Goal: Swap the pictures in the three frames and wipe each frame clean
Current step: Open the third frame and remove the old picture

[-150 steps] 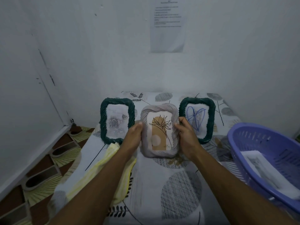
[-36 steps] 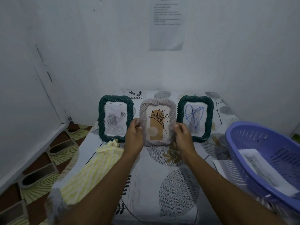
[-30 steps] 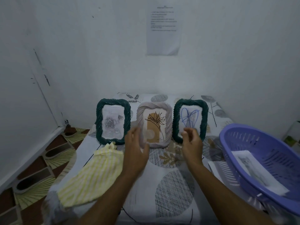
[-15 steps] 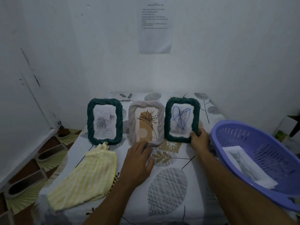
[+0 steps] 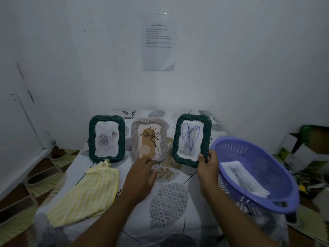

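Note:
Three woven frames stand in a row on the patterned table [image 5: 169, 202]. The left green frame [image 5: 106, 139] shows a grey rose. The middle beige frame [image 5: 149, 139] shows a brown flower drawing. The right green frame [image 5: 192, 139], with a blue scribble, is tilted and lifted a little; my right hand [image 5: 207, 165] grips its lower right corner. My left hand [image 5: 142, 173] hovers with relaxed fingers just below the beige frame, holding nothing. A yellow striped cloth [image 5: 87, 193] lies at the left front.
A purple plastic basket [image 5: 277, 196] sits at the table's right edge, holding a paper picture [image 5: 242, 177]. A printed sheet [image 5: 158, 41] hangs on the white wall behind. Cardboard boxes [image 5: 309, 145] stand on the floor at the right.
Both hands let go of the beige frame after setting it between the green ones. My right hand moved to the right green frame, took its lower corner and tilted it up.

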The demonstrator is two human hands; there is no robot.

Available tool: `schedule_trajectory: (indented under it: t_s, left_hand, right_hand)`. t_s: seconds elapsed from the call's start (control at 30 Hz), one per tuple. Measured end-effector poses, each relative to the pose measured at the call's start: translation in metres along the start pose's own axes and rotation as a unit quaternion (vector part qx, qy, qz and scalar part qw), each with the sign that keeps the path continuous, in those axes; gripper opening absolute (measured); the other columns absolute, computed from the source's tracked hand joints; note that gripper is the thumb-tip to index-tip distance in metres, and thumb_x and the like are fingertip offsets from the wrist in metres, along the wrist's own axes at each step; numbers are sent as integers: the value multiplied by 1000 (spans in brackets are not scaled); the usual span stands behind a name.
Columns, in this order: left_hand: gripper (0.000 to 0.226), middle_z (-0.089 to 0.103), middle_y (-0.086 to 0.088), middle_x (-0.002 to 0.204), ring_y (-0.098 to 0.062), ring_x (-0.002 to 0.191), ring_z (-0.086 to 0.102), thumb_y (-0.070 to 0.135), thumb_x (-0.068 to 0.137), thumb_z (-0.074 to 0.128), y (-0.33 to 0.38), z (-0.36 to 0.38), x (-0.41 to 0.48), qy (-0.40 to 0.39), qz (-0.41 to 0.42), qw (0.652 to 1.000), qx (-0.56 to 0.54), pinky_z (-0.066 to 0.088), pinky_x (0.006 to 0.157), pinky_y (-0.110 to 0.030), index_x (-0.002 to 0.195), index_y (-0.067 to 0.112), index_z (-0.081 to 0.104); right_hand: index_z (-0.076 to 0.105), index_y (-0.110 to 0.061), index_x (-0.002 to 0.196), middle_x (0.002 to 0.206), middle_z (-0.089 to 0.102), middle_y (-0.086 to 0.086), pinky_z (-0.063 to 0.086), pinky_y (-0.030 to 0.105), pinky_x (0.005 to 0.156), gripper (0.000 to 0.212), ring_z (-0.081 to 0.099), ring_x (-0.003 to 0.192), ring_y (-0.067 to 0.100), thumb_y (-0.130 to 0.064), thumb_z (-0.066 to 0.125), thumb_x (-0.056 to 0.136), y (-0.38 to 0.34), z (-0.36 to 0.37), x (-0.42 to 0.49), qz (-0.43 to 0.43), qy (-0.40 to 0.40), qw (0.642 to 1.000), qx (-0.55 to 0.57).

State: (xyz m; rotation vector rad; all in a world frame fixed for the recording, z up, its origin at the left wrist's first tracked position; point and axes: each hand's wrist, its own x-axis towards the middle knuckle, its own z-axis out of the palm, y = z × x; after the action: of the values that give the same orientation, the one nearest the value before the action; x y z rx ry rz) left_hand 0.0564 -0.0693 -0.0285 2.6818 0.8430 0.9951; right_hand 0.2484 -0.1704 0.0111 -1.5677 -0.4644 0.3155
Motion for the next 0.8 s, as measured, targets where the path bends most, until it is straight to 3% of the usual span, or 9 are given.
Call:
schedule_trajectory:
  t_s: [0.1, 0.17, 0.23, 0.33, 0.43, 0.57, 0.63, 0.7, 0.8]
  left_hand:
    - [41, 52, 8, 114, -9, 103, 51, 44, 93, 37, 19, -10, 5, 12, -98, 985, -145, 45, 85, -27, 122, 21, 55]
    - [45, 59, 6, 119, -11, 105, 57, 48, 95, 38, 33, -20, 7, -9, -188, 934, -304, 47, 88, -27, 127, 21, 54]
    - [34, 65, 1, 115, -13, 104, 62, 41, 100, 40, 43, -27, 4, -35, -222, 883, -411, 52, 90, -31, 119, 21, 60]
    - [25, 67, -3, 99, -17, 94, 63, 31, 101, 43, 49, -37, -6, -21, -256, 867, -428, 51, 86, -35, 99, 15, 61]
    - [24, 64, -10, 91, -20, 89, 58, 29, 100, 47, 42, -38, -14, -3, -277, 860, -429, 47, 81, -35, 85, 13, 57]
    - [27, 66, -13, 95, -23, 90, 60, 26, 100, 46, 46, -42, -12, 16, -306, 816, -490, 48, 82, -39, 96, 3, 59]
    - [27, 65, -10, 88, -23, 82, 61, 25, 101, 44, 56, -47, -6, 19, -318, 796, -514, 50, 71, -37, 100, 2, 57]
    - [25, 65, -10, 87, -23, 76, 63, 30, 101, 43, 64, -51, -2, 8, -305, 807, -506, 50, 64, -39, 97, 9, 57]
    - [22, 62, -16, 90, -25, 77, 60, 32, 101, 44, 70, -57, 0, 7, -258, 837, -482, 46, 63, -43, 90, 14, 52]
  right_hand:
    - [47, -20, 126, 130, 57, 9, 47, 53, 99, 29, 55, 118, 29, -23, 51, 98, 2, -10, -24, 22, -5, 1000, 12]
    - [51, -18, 123, 123, 62, 7, 49, 52, 98, 25, 59, 111, 27, -18, 51, 98, 4, -16, -40, 39, -29, 998, 42]
    - [54, -15, 118, 116, 66, 8, 51, 50, 95, 21, 63, 105, 27, -9, 49, 98, 4, -20, -56, 61, -70, 992, 88]
    - [57, -10, 117, 114, 68, 13, 51, 52, 94, 24, 65, 103, 31, -2, 47, 98, 8, -24, -71, 93, -125, 979, 135]
    - [62, -20, 113, 115, 69, 8, 50, 54, 95, 26, 65, 103, 28, -5, 49, 97, 11, -24, -76, 79, -164, 979, 94]
    - [51, -22, 135, 135, 54, 2, 49, 42, 99, 37, 54, 118, 18, -18, 51, 98, -8, -21, -81, 0, -157, 987, -11]
    - [46, -23, 141, 141, 42, -2, 42, 41, 106, 44, 44, 127, 15, -23, 52, 97, -24, -17, -81, -72, -131, 985, -82]
    - [54, -25, 134, 130, 46, -6, 43, 35, 102, 37, 47, 121, 12, -22, 53, 96, -44, -11, -82, -148, -128, 976, -98]
    - [69, -19, 115, 104, 62, -10, 48, 20, 80, 24, 59, 94, 6, -21, 55, 95, -72, 1, -83, -179, -171, 965, -88]
